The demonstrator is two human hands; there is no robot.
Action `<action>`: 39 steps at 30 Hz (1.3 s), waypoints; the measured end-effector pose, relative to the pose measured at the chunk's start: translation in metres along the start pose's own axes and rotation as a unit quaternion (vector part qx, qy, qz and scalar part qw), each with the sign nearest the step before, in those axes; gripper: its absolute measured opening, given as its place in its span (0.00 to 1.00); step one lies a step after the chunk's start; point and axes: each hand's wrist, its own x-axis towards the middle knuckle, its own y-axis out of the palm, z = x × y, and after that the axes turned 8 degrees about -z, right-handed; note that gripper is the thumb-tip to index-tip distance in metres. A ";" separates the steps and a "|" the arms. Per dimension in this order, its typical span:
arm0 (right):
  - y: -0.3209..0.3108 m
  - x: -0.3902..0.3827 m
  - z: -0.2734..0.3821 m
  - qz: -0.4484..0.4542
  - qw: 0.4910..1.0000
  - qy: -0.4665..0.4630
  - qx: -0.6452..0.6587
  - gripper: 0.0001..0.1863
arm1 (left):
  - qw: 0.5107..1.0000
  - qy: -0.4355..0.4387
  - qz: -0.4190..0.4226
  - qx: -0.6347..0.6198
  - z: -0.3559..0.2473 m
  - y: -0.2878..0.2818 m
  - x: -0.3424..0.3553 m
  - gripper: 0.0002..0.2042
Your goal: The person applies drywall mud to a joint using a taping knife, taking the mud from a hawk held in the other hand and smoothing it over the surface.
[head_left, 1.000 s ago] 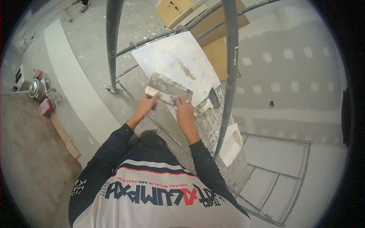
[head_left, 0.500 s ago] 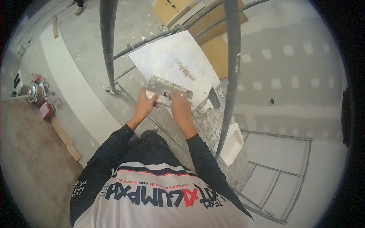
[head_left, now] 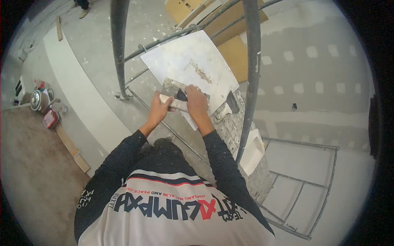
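Note:
Ahead of my body my left hand [head_left: 159, 110] is closed on a pale, bar-like handle [head_left: 178, 105] across a smeared metal trowel blade [head_left: 172, 85]. My right hand [head_left: 197, 107] is curled over the trowel's right part, beside a small dark piece [head_left: 182, 95]; what exactly its fingers grip is unclear. Behind the trowel lies a white board [head_left: 193, 53] with a dried patch of compound. To the right, a putty knife [head_left: 231, 102] rests on the spattered plank [head_left: 258, 178].
Upright scaffold poles [head_left: 118, 49] [head_left: 251, 61] flank me. A white tray [head_left: 252, 149] sits on the plank. A scaffold frame [head_left: 312, 184] is at lower right. Pots and containers [head_left: 39, 100] lie at left, near a long white strip [head_left: 65, 74]. A person's foot [head_left: 84, 12] shows top left.
My right hand has moved up over the trowel, and its fingers now sit higher, by the dark piece. My left hand stays on the pale handle, shifted slightly right since half a second ago.

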 end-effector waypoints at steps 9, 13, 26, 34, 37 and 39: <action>-0.003 0.015 0.019 0.024 1.000 0.000 -0.017 0.09 | 0.999 0.010 -0.020 -0.023 -0.013 -0.009 -0.003 0.20; 0.039 -0.012 -0.007 -0.096 0.993 -0.028 -0.056 0.11 | 0.999 0.019 -0.032 0.006 -0.007 0.009 -0.003 0.20; 0.012 0.003 0.021 -0.091 0.995 -0.025 -0.024 0.07 | 0.998 -0.019 0.029 0.045 -0.022 -0.011 0.013 0.22; 0.015 -0.021 0.002 -0.124 0.992 0.001 -0.018 0.09 | 0.998 -0.051 0.042 0.023 -0.026 0.008 0.008 0.22; 0.003 -0.033 0.018 -0.095 0.995 -0.017 0.014 0.08 | 0.998 -0.031 0.047 0.031 -0.025 -0.009 0.015 0.22; 0.001 -0.035 0.018 -0.089 0.995 -0.035 0.027 0.08 | 0.998 -0.039 0.050 0.025 -0.025 -0.008 0.016 0.22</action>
